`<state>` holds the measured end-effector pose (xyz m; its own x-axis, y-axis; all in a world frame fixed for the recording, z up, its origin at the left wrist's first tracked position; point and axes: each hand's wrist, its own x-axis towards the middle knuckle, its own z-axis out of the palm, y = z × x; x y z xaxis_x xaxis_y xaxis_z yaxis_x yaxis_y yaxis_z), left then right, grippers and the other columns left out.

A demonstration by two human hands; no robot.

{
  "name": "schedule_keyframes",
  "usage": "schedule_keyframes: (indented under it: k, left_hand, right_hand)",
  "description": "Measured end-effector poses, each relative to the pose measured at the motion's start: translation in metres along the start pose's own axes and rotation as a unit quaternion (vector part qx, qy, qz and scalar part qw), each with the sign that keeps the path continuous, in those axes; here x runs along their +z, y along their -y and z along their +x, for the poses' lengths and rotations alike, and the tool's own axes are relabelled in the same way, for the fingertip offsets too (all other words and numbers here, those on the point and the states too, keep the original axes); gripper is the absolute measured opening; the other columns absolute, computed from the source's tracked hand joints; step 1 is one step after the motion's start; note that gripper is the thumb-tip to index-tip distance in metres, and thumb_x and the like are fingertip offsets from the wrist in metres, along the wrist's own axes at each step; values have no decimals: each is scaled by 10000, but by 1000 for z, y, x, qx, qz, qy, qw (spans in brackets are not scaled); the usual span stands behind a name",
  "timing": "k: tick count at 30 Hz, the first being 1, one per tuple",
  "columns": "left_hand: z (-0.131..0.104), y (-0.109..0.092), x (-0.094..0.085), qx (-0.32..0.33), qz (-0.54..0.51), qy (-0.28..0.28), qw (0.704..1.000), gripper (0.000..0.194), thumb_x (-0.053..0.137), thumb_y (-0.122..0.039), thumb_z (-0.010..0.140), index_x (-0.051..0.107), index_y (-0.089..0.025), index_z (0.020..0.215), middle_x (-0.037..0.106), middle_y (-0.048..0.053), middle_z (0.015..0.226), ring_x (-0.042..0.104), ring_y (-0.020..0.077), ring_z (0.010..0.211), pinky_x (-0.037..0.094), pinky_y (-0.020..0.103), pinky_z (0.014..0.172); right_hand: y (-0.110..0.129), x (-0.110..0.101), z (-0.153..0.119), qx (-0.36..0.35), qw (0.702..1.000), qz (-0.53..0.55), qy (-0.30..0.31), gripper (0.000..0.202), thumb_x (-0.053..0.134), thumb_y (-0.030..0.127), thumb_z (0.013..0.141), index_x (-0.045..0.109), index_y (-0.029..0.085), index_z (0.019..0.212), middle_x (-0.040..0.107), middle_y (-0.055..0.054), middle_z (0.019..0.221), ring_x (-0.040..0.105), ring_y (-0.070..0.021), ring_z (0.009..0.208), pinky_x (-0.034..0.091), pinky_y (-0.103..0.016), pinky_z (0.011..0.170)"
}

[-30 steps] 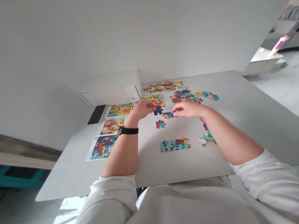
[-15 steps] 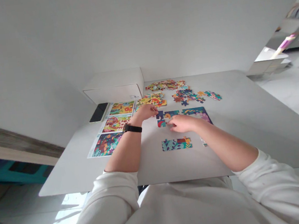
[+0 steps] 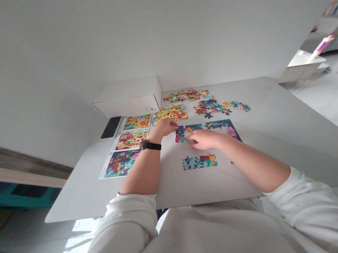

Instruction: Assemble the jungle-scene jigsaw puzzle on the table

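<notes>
My left hand (image 3: 168,127), with a black watch on the wrist, has its fingers pinched at the upper left edge of a dark blue puzzle piece (image 3: 179,130). Just below that piece lies a red and teal puzzle piece (image 3: 179,139), slightly tilted. The fingertips of my right hand (image 3: 200,139) press at its right edge, the other fingers curled in. A joined blue strip (image 3: 196,127) lies to the right of the dark piece, partly behind my right hand. Farther right is a joined dark blue and purple corner section (image 3: 226,126). Nearer me lies a joined teal strip (image 3: 199,162).
Loose pieces lie in a yellow pile (image 3: 171,112), a back pile (image 3: 185,95) and a blue-brown pile (image 3: 209,107). On the left are a picture sheet (image 3: 113,154), a phone (image 3: 111,127) and a white box (image 3: 127,101). A small piece shows beside my right forearm.
The red and teal piece has shifted slightly left and tilted under my right fingertips. My left fingers have come closer to the dark blue piece's edge. The view has shifted slightly.
</notes>
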<state>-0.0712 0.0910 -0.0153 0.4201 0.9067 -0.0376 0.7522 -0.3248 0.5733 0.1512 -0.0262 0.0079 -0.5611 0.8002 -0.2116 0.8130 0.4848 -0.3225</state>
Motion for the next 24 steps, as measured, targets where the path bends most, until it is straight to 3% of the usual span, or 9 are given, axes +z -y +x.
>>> schedule_keyframes:
  k: [10, 15, 24]
  left_hand:
    - [-1, -3, 3, 15, 103, 8, 995, 218, 718, -304, 861, 828, -228, 1034, 817, 27, 1032, 730, 192, 917, 507, 243, 756]
    - [0, -5, 4, 14, 130, 32, 991, 345, 827, -347, 797, 827, -233, 1122, 810, 33, 1056, 734, 208, 909, 512, 256, 746]
    - [1, -3, 7, 17, 133, 27, 991, 324, 836, -320, 801, 820, -233, 1113, 804, 28, 1054, 716, 196, 902, 484, 251, 723]
  right_hand:
    - [0, 8, 2, -15, 999, -38, -14, 543, 666, 262, 993, 654, 295, 1535, 711, -131, 1428, 706, -291, 1245, 531, -349, 1028]
    - [0, 8, 3, -6, 999, -48, -5, 547, 656, 263, 992, 654, 338, 1534, 729, -133, 1386, 722, -306, 1198, 539, -362, 981]
    - [3, 5, 1, 3, 999, -51, -4, 546, 666, 277, 989, 657, 344, 1531, 739, -116, 1363, 724, -284, 1169, 533, -337, 953]
